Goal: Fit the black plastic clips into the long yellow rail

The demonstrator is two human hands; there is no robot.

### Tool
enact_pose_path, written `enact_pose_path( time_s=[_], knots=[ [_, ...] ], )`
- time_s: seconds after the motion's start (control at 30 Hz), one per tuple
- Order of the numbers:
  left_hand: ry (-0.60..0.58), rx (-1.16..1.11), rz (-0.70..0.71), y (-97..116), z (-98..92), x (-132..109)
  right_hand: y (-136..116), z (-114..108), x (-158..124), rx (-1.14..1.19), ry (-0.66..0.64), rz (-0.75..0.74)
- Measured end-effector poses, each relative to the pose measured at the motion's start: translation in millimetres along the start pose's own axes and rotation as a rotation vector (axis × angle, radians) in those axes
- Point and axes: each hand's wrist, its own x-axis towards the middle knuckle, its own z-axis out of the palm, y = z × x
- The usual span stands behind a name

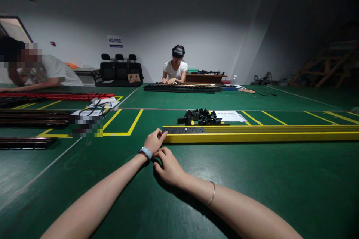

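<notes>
My left hand rests on the green floor at the near end of a long yellow rail, its fingers curled and touching the rail's end. A watch sits on that wrist. My right hand lies just beside the left wrist, with its fingertips pinched together close to the watch band. Whether it grips the band is unclear. A black socket strip fills the rail's left end. A pile of small black parts lies behind the rail.
A sheet of white paper lies beyond the pile. Dark rails and a red rail lie at the left, with cables on papers. One person leans in at far left; another sits at a black rail ahead.
</notes>
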Motion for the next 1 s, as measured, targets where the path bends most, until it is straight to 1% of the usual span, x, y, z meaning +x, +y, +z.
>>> enact_pose_path(
  time_s=[0.1, 0.27, 0.33, 0.37, 0.43, 0.47, 0.53, 0.63, 0.7, 0.77, 0.8, 0.87, 0.93, 1.0],
  knots=[
    [-0.033, -0.012, 0.027, -2, 1.8, 0, 0, 0, 0, 0.002, 0.002, -0.002],
    [-0.035, -0.011, 0.016, -2, 2.0, 0, -2, -1, 1, 0.055, 0.027, 0.003],
    [-0.038, 0.015, 0.011, -1, 1.0, 0, -1, -9, 2, 0.053, 0.068, -0.010],
    [-0.036, 0.032, 0.013, 0, 0.5, -1, 2, -16, 3, 0.026, 0.093, -0.033],
    [-0.024, 0.070, 0.026, 0, -0.2, -2, 13, -40, 3, -0.091, 0.145, -0.109],
    [-0.015, 0.089, 0.035, 1, -0.5, -3, 22, -56, 1, -0.172, 0.165, -0.145],
    [-0.002, 0.121, 0.057, 1, -0.9, -3, 47, -96, -7, -0.374, 0.220, -0.167],
    [0.001, 0.128, 0.079, 0, -1.7, -2, 99, -165, -32, -0.693, 0.252, -0.096],
    [-0.007, 0.092, 0.071, 0, -2.2, -1, 136, -208, -53, -0.878, 0.214, -0.026],
    [-0.022, 0.036, 0.052, -1, -2.7, 0, 168, -242, -70, -1.005, 0.142, 0.008],
    [-0.028, 0.009, 0.043, -1, -3.0, 0, 181, -254, -76, -1.039, 0.111, 0.022],
    [-0.035, -0.028, 0.030, -1, -3.5, 1, 202, -269, -83, -1.057, 0.040, 0.062],
    [-0.044, -0.041, 0.022, 1, -4.5, 1, 217, -273, -84, -1.057, 0.030, 0.098],
    [-0.065, -0.041, 0.025, 2, -6.7, 2, 225, -271, -82, -1.058, 0.059, 0.106]
  ],
)
